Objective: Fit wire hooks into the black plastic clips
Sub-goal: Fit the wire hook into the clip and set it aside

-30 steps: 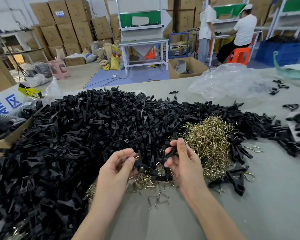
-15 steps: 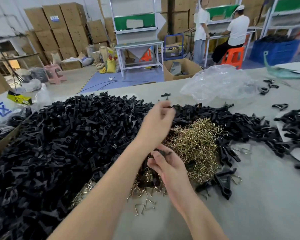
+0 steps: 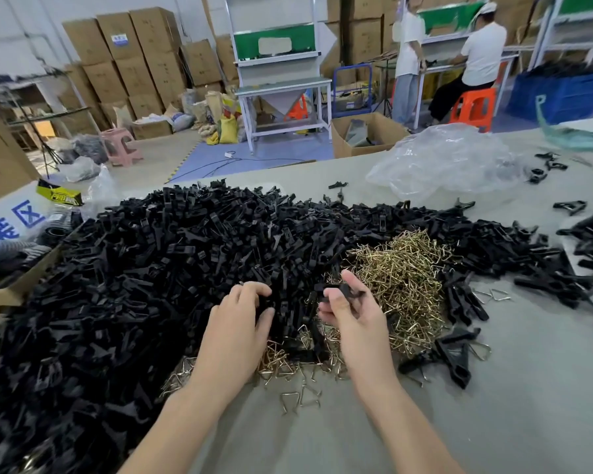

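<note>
Your right hand is raised just above the middle of the counter, palm turned towards you. Its thumb and fingers are clamped on a single black plastic clip, held clear of the piles below.

Your left hand lies palm down, just beside the right one and apart from it. It rests on the right-hand margin of the heap of black plastic clips. Its fingers are curled down into the dark plastic with the thumb tucked beneath. I cannot tell whether they have actually closed on one clip or only rest among them.

That heap covers the left half of the counter, reaching the left edge and running back towards the far edge. The pile of brass-coloured wire hooks sits in the middle of the counter, touching the heap, just beyond and to the right of your right hand. A few loose wire hooks lie on bare counter between your forearms, towards the near edge.

A clear plastic bag lies crumpled near the far edge, right of centre. More black clips are bunched at the right edge. A cardboard box stands against the left edge.
</note>
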